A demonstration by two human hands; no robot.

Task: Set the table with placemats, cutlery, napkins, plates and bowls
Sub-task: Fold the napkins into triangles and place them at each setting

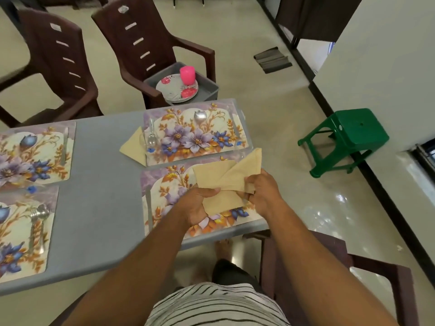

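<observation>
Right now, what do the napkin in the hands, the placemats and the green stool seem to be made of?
Napkin: looks like soft matte beige cloth or thick paper; it folds and creases between both hands, left hand, right hand.
Placemats: probably laminated or plastic sheet; flat, with a glossy floral print.
Green stool: moulded plastic, uniform colour, slight sheen.
</observation>
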